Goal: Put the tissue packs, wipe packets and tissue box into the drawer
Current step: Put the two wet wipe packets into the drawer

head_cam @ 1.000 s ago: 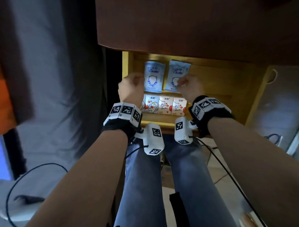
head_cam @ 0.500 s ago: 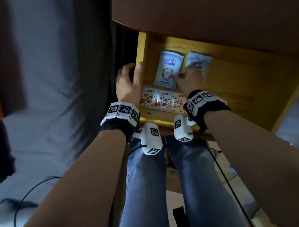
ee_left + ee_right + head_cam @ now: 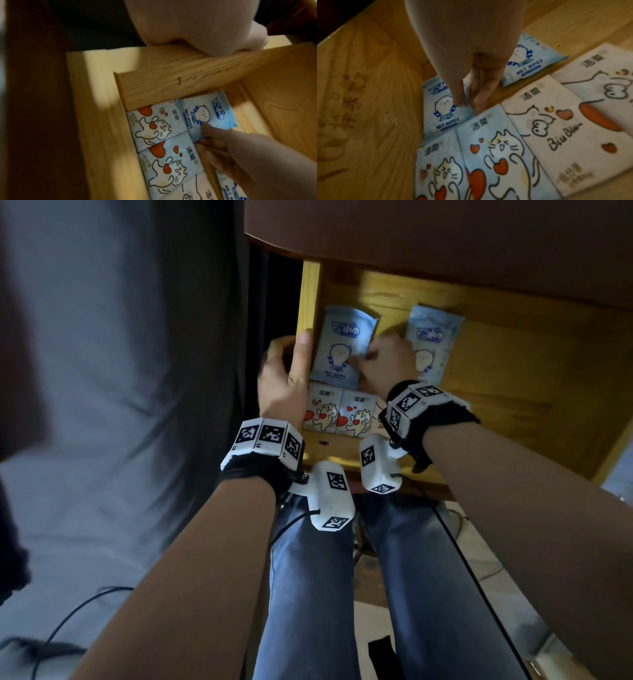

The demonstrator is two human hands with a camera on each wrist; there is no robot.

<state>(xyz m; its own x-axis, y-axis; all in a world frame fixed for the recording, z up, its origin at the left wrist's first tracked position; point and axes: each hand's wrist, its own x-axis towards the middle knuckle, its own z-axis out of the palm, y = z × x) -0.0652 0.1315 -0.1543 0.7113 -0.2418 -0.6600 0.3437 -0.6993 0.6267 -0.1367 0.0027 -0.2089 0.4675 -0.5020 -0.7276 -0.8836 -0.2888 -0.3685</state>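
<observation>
A wooden drawer (image 3: 310, 299) stands pulled out under the desk. Two blue wet wipe packets lie flat in it, the left one (image 3: 344, 347) close to the left wall, the right one (image 3: 433, 344) apart from it. Several cat-print tissue packs (image 3: 339, 414) sit in a row along the front. My right hand (image 3: 368, 359) pinches the right edge of the left wipe packet (image 3: 445, 112), thumb on top. My left hand (image 3: 291, 361) grips the drawer's left wall (image 3: 171, 70), thumb inside.
The dark brown desk top (image 3: 445, 234) overhangs the back of the drawer. Bare drawer floor (image 3: 520, 378) shows to the right of the packets. My legs in jeans (image 3: 308, 577) are below, with cables (image 3: 459, 542) beside them.
My left hand went from the packets to the drawer's left wall and took hold of it. My right hand slid the left wipe packet leftward, widening the gap between the two packets.
</observation>
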